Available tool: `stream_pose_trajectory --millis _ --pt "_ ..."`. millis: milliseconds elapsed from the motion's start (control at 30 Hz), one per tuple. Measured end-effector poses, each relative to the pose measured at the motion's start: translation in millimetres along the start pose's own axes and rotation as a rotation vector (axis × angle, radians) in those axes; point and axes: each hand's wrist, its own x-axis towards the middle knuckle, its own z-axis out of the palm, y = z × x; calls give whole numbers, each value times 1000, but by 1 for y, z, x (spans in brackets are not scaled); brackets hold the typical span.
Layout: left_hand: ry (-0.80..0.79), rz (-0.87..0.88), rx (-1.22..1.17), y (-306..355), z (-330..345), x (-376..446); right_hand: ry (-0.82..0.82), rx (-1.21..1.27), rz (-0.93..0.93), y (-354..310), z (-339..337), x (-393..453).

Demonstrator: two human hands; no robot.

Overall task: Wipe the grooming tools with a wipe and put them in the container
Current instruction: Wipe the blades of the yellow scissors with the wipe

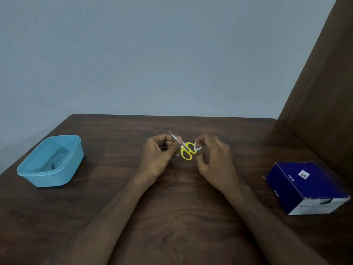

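Mid-frame over the counter (181,207), the left hand (158,155) pinches the blades of small yellow-handled scissors (186,151), while the right hand (214,155) grips a little white wipe (197,147) against the handle loops. So wiping's underway, I'd say. Blue container (51,161) at left holds something dark, maybe one tool done. Blue box (307,186) sits at right.

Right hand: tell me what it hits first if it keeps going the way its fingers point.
The right hand, pinching a white wipe, points left toward the scissors' yellow handles, so probably those first; depth between them is unclear.
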Motion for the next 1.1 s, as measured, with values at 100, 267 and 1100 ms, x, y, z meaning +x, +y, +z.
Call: stream_pose_trajectory --millis 100,267,1100 --pt "-12 4 3 -1 0 1 105 56 32 -1 -2 0" --pt "-71 68 20 0 1 -2 9 117 -32 -8 4 -3" --pt "11 65 27 1 0 -6 16 819 739 -5 18 -3"
